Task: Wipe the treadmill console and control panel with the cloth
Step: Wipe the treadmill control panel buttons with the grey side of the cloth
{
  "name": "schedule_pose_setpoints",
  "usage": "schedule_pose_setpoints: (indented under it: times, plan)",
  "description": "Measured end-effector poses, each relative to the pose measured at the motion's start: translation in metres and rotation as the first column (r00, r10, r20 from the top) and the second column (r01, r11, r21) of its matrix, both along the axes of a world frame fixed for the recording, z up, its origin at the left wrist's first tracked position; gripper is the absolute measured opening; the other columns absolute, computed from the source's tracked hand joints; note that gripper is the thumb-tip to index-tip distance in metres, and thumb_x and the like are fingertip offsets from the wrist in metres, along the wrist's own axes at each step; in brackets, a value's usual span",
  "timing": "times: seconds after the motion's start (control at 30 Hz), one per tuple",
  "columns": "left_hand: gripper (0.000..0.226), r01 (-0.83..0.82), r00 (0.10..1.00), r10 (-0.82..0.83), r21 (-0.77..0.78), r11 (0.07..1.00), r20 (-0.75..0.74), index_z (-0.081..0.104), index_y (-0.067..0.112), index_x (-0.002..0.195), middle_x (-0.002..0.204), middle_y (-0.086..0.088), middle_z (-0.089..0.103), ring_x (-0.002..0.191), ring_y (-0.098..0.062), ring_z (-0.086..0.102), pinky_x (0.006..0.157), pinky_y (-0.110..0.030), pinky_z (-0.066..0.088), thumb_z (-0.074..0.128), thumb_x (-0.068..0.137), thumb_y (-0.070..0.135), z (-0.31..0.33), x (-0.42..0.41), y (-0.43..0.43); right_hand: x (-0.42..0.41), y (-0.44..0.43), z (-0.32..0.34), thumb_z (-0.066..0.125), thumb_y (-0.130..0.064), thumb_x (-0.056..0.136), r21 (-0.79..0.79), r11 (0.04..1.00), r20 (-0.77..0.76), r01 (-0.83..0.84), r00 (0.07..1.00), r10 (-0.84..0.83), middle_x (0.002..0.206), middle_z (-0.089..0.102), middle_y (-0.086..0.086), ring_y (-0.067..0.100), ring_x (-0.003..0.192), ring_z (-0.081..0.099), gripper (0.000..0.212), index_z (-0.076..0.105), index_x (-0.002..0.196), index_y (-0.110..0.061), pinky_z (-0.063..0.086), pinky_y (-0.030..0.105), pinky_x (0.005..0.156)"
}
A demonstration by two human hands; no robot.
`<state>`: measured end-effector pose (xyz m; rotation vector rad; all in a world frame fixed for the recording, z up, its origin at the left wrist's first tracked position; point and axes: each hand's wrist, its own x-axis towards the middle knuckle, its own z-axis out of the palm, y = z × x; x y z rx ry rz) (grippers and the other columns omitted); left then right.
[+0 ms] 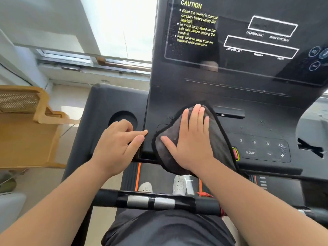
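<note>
The black treadmill console (248,96) fills the upper right, with a glossy display showing yellow CAUTION text. Below it lies the control panel (262,148) with number keys, MODE, minus and plus. A dark grey cloth (218,139) with black edging lies on the panel's left part, over the console's lower edge. My right hand (191,139) presses flat on the cloth with straight fingers. My left hand (117,144) rests on the console's left wing beside the cloth, its fingers loosely bent and its fingertips at the seam, holding nothing.
A round cup holder (122,119) sits just beyond my left hand. A black handlebar (159,201) with silver pulse sensors crosses in front of my body. A red stop button (235,153) peeks out right of the cloth. A wooden chair (26,121) stands left, under a window.
</note>
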<state>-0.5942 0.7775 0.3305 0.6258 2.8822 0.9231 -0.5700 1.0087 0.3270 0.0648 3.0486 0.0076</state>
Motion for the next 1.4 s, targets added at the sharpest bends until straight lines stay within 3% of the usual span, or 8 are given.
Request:
schedule_pose_setpoints:
  times: [0.17, 0.33, 0.73, 0.9, 1.1, 1.23, 1.3, 1.4]
  plan:
    - [0.066, 0.024, 0.999, -0.024, 0.011, 1.0, 0.03, 0.075, 0.025, 0.12, 0.084, 0.0, 0.05, 0.083, -0.023, 0.048, 0.073, -0.048, 0.044, 0.017, 0.104, 0.055, -0.001, -0.002, -0.003, -0.014, 0.003, 0.005, 0.019, -0.072, 0.096, -0.035, 0.96, 0.059, -0.277, 0.959, 0.279, 0.171, -0.01, 0.02, 0.035, 0.158, -0.013, 0.095, 0.005, 0.164, -0.007, 0.002, 0.053, 0.128]
    - [0.064, 0.005, 0.998, -0.005, -0.005, 1.0, 0.069, 0.075, 0.03, 0.117, 0.086, 0.001, 0.048, 0.084, -0.023, 0.048, 0.075, -0.047, 0.045, 0.019, 0.103, 0.057, 0.004, -0.003, -0.001, 0.009, 0.02, -0.005, 0.028, -0.055, 0.102, -0.027, 0.858, 0.051, -0.513, 0.857, 0.514, 0.172, 0.01, 0.009, 0.027, 0.16, 0.006, 0.075, 0.019, 0.162, -0.011, 0.009, 0.049, 0.127]
    - [0.047, -0.056, 0.993, 0.051, 0.041, 0.998, 0.105, 0.067, 0.034, 0.129, 0.087, 0.004, 0.048, 0.085, -0.019, 0.048, 0.076, -0.042, 0.046, 0.032, 0.1, 0.046, -0.003, 0.01, -0.003, -0.004, 0.022, 0.001, 0.022, -0.077, 0.094, -0.048, 0.986, 0.072, -0.163, 0.984, 0.166, 0.172, -0.012, 0.015, 0.03, 0.158, -0.016, 0.1, 0.002, 0.164, -0.007, -0.002, 0.051, 0.128]
    - [0.048, -0.045, 0.994, 0.036, 0.084, 0.995, 0.102, 0.071, 0.031, 0.125, 0.086, 0.003, 0.051, 0.085, -0.02, 0.049, 0.075, -0.043, 0.044, 0.032, 0.101, 0.045, -0.001, 0.009, -0.004, -0.023, -0.007, 0.005, 0.02, -0.076, 0.094, -0.043, 0.946, 0.108, -0.321, 0.94, 0.323, 0.172, -0.013, 0.012, 0.029, 0.158, -0.015, 0.098, 0.001, 0.164, -0.011, -0.002, 0.052, 0.128]
    - [0.046, -0.025, 0.998, 0.023, -0.032, 0.999, -0.061, 0.077, 0.022, 0.115, 0.085, -0.002, 0.055, 0.079, -0.026, 0.051, 0.07, -0.044, 0.044, 0.038, 0.101, 0.044, 0.0, 0.008, -0.008, 0.015, 0.001, -0.007, 0.03, -0.052, 0.102, -0.019, 0.851, 0.073, -0.525, 0.848, 0.525, 0.172, 0.013, 0.004, 0.026, 0.159, 0.011, 0.073, 0.018, 0.163, -0.016, 0.01, 0.05, 0.127]
    - [0.054, -0.156, 0.981, 0.108, -0.315, 0.936, -0.163, 0.065, 0.017, 0.132, 0.124, -0.015, 0.06, 0.112, -0.038, 0.056, 0.091, -0.052, 0.046, 0.054, 0.091, 0.05, -0.006, 0.005, -0.017, 0.038, 0.025, -0.01, 0.034, -0.051, 0.101, -0.044, 0.905, 0.038, -0.424, 0.904, 0.426, 0.172, 0.015, 0.003, 0.024, 0.159, 0.012, 0.07, 0.024, 0.162, -0.017, 0.013, 0.049, 0.125]
    - [0.067, -0.133, 0.991, 0.106, -0.419, 0.898, -0.087, 0.054, 0.022, 0.143, 0.148, -0.017, 0.047, 0.136, -0.042, 0.042, 0.11, -0.059, 0.035, 0.051, 0.088, 0.059, -0.011, 0.005, -0.019, 0.03, 0.031, -0.007, 0.031, -0.057, 0.101, -0.07, 0.945, 0.054, -0.321, 0.944, 0.325, 0.173, 0.01, 0.004, 0.025, 0.16, 0.006, 0.075, 0.021, 0.163, -0.017, 0.011, 0.05, 0.127]
    - [0.073, -0.109, 0.993, 0.113, -0.469, 0.876, -0.019, 0.045, 0.03, 0.149, 0.162, -0.015, 0.031, 0.149, -0.04, 0.025, 0.119, -0.062, 0.021, 0.037, 0.089, 0.07, -0.017, 0.005, -0.021, 0.009, 0.031, -0.003, 0.025, -0.069, 0.097, -0.05, 0.972, 0.091, -0.23, 0.968, 0.234, 0.173, 0.0, 0.008, 0.028, 0.16, -0.004, 0.087, 0.013, 0.165, -0.014, 0.004, 0.053, 0.128]
